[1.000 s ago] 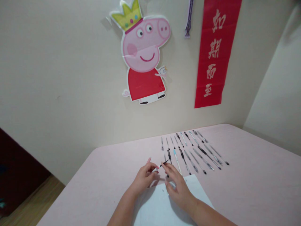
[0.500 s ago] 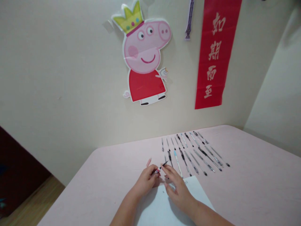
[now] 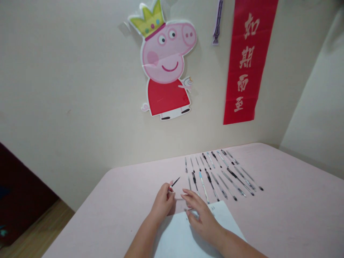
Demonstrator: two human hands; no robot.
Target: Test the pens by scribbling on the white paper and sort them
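A slim pen (image 3: 176, 181) with a dark pointed end is held in my left hand (image 3: 162, 203), its fingers closed round the lower part. The dark end points up and to the right. Over the top edge of a white sheet of paper (image 3: 177, 238) is my right hand (image 3: 204, 216), fingers curved. Between its thumb and fingers shows a slim greyish thing (image 3: 189, 209), mostly hidden, too blurred to name. Behind my right hand, several pens (image 3: 209, 177) lie side by side in two rows, some black-gripped, one with a light blue end.
The pink table (image 3: 113, 211) stands against a pale wall (image 3: 80, 89). A pig cutout (image 3: 168, 82) and a red banner with characters (image 3: 247, 71) are on the wall. Wooden floor (image 3: 40, 229) shows beyond the table's left edge.
My hands have moved apart. My left hand has drawn left with the pen, and the pen's dark end is now away from my right fingertips. My right hand has stayed nearly in place.
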